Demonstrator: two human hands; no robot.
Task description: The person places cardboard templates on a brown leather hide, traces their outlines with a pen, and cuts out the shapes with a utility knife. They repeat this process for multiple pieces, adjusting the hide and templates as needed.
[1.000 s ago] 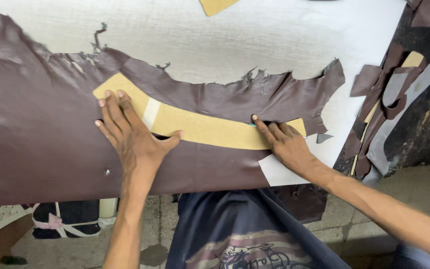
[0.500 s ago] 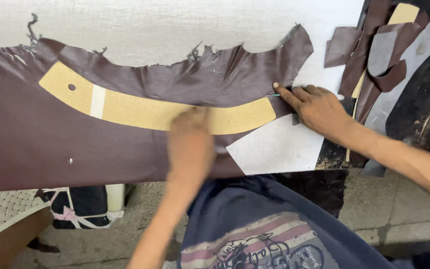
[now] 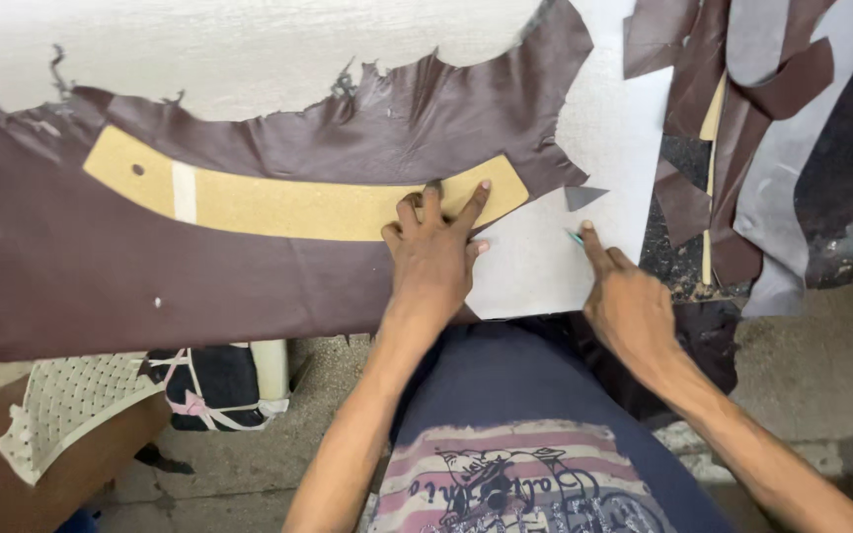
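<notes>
Flatly, the left hand (image 3: pixel 433 259) presses spread fingers (image 3: pixel 473 203) on the right end of a long curved tan cardboard pattern (image 3: pixel 278 202), which lies on a ragged-edged dark brown leather hide (image 3: pixel 81 266). Leftward of those fingers the pattern stretches across the hide. Just right of them the hide's torn edge ends and bare white surface (image 3: pixel 604 118) opens. There the right hand (image 3: pixel 629 301) pinches a small teal-tipped tool (image 3: pixel 576 237) under its extended forefinger, a small grey triangular scrap (image 3: pixel 582 196) just above. Beyond lie overlapping brown leather offcuts (image 3: pixel 733 128).
</notes>
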